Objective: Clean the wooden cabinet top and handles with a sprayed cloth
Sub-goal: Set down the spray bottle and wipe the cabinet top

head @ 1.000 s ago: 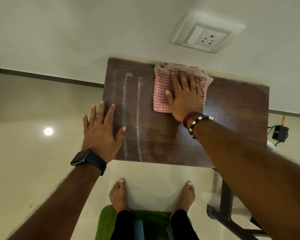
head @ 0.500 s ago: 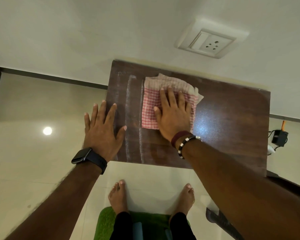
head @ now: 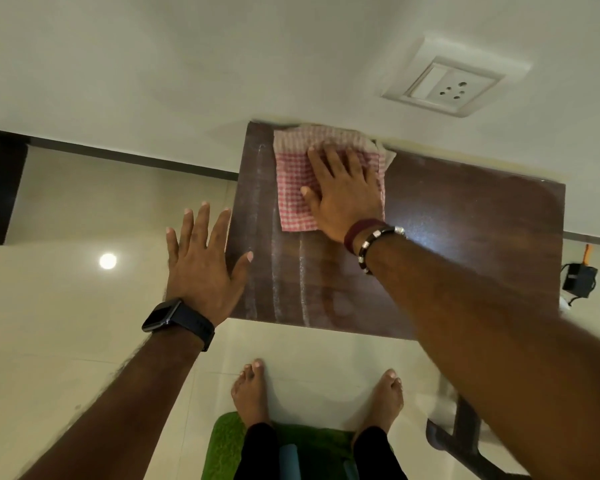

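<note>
The dark wooden cabinet top (head: 465, 237) stands against the white wall. A folded pink-and-white checked cloth (head: 293, 188) lies on its far left part, its upper edge touching the wall. My right hand (head: 343, 195) presses flat on the cloth, fingers spread, a bead bracelet at the wrist. My left hand (head: 201, 265) is open with fingers apart at the cabinet's left edge, only the thumb over the wood, a black watch on the wrist. Pale streaks run front to back along the left part of the top. No handles are in sight.
A white wall socket (head: 454, 86) sits above the cabinet's right part. A black adapter with a cable (head: 579, 280) lies on the floor at the right. My bare feet stand at a green mat (head: 229, 448). A dark chair frame (head: 465, 441) is at the lower right.
My right hand has slid the cloth left and then back up to the wall. My left hand has stayed at the left edge.
</note>
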